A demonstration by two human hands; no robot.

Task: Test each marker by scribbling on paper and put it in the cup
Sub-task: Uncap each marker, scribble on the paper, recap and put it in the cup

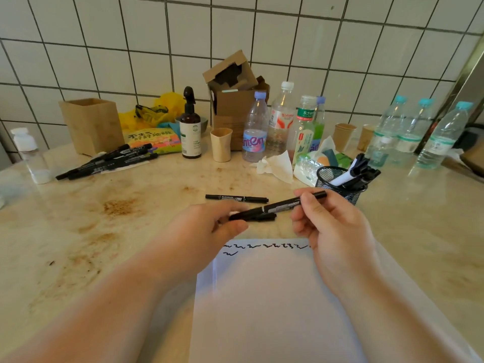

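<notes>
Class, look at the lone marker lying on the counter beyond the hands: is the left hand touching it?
Apart. The head view shows bare counter between the lone marker and the left hand, which grips another marker.

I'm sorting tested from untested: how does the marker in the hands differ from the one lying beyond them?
The held marker is off the counter, gripped by both hands, left hand and right hand, and tilted up to the right. The lone marker lies flat on the counter, untouched and roughly level. Both are black.
</notes>
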